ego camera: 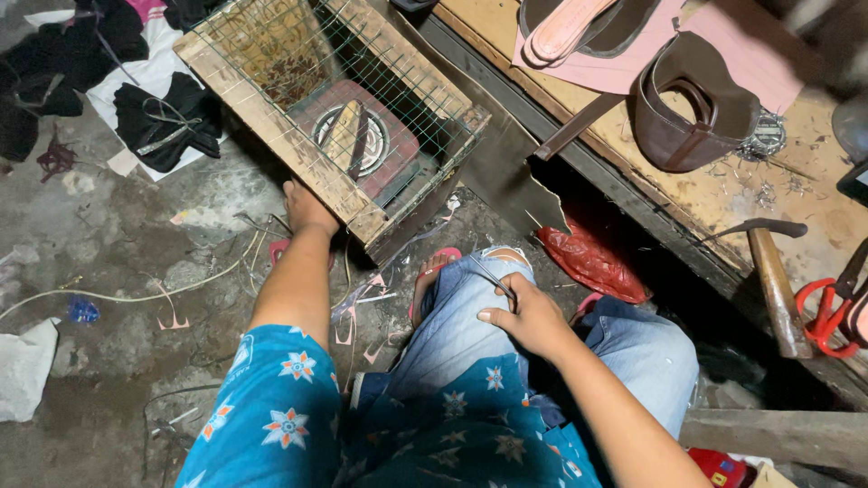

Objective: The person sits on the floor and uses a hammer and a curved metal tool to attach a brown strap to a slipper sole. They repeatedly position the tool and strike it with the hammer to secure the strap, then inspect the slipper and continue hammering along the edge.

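A view straight down at a seated person's lap and a dusty concrete floor [117, 271]. At far left lie black fabric pieces [167, 117] on white cloth, with pink offcuts scattered nearby. The left hand [306, 206] stretches forward to the near corner of a wooden crate [271, 122] covered in wire mesh. It rests on the frame, seemingly to steady or shift it; its fingers curl over the far edge, so I cannot tell whether they clench the wood or only press on it. Inside the crate, behind the mesh, sits a small red hot plate [362, 136] with something lying on its coil, hard to make out.

In the middle, the right hand [529, 316] rests on the knee of blue jeans, fingers closed around a thin metal tool [493, 278], probably tweezers or small scissors, parked there out of the way.

At right runs a low wooden counter [723, 194] holding a brown shoe upper [692, 108], a pink sole [565, 27], a hammer [773, 271] and red-handled scissors [827, 312], cut off at the edge. A red plastic bag [592, 260] lies in shadow beneath.
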Tool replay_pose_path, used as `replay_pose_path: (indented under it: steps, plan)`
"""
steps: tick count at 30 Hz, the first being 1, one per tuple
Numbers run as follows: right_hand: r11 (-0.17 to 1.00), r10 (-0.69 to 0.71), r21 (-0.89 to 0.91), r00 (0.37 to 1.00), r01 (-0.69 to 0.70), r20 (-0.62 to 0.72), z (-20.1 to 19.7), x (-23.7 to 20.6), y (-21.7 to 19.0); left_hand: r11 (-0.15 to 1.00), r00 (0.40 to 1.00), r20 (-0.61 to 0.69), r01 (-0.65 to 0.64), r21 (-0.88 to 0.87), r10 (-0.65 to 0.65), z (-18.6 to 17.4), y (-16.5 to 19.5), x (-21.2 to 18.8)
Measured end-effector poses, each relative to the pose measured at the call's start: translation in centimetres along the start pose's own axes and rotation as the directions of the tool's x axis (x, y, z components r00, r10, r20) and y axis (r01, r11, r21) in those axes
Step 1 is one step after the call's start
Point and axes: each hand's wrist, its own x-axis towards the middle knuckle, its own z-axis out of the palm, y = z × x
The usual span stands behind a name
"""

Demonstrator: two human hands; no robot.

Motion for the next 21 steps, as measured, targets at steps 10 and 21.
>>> replay_pose_path:
  steps: [10, 21]
  plan:
    - [1.000, -0.001, -0.009, 1.000, 0.001, -0.002, -0.07, 0.42, -0.27, 0.987, 0.994, 0.021, -0.109, 0.116, 0.108, -0.47, 0.02, 0.34]
    - [1.000, 0.005, -0.014, 1.000, -0.005, 0.002, -0.18, 0.81, -0.67, 0.999, 0.999, 0.017, -0.041, 0.028, 0.040, -0.71, 0.32, 0.25]
